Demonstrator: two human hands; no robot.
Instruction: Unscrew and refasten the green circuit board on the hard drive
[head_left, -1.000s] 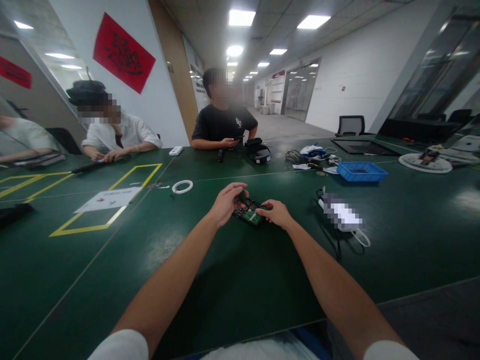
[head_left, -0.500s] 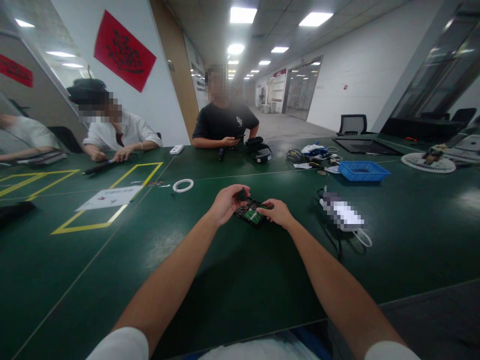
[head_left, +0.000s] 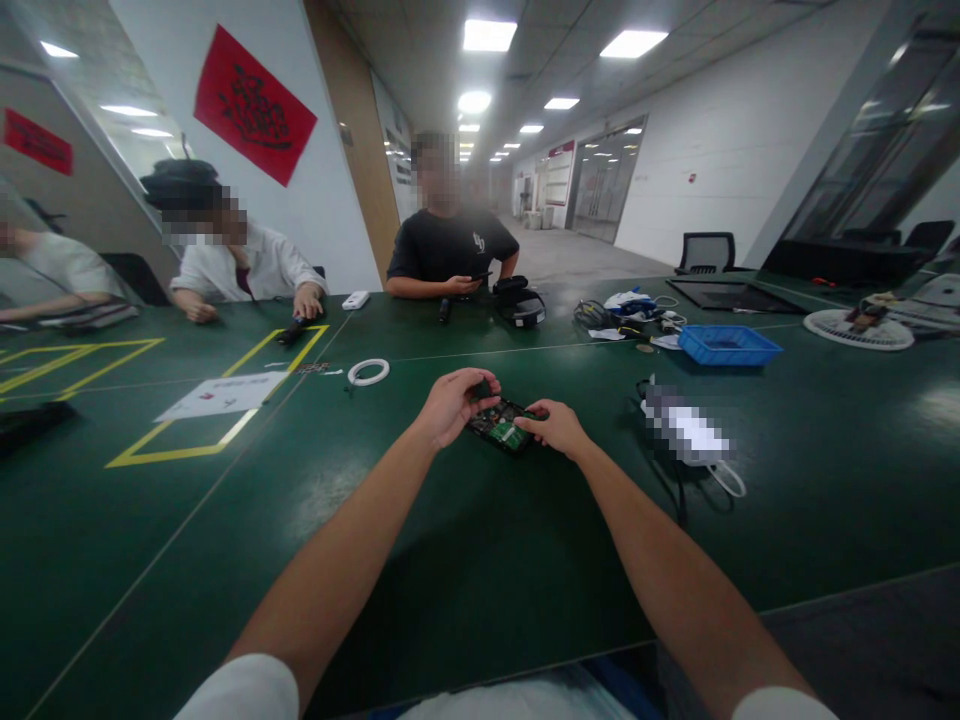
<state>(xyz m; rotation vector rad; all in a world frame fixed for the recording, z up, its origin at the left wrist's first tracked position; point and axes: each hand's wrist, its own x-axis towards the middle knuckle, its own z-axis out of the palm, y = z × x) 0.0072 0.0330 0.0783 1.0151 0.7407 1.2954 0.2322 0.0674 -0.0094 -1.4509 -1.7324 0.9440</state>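
Note:
A small black-cased electronic device with a bare green circuit board (head_left: 508, 432) lies on the green table in front of me. My right hand (head_left: 553, 426) grips its right edge, thumb over the board. Above the device's left end is my left hand (head_left: 456, 405), its fingers curled around a small dark part (head_left: 484, 389). What exactly that part is, I cannot make out. Whether it touches the case is hidden by the fingers.
To the right lie a lit phone (head_left: 694, 430) with a white cable and a blue tray (head_left: 727, 346). A white ring (head_left: 368, 372) and a paper sheet (head_left: 221, 396) are at left. Across the table, a person in black holds a phone; another person in white sits further left.
My left hand has shifted slightly, and the dark part in its fingers shows more. My right hand stays on the device. The person in white has moved a black object to the right.

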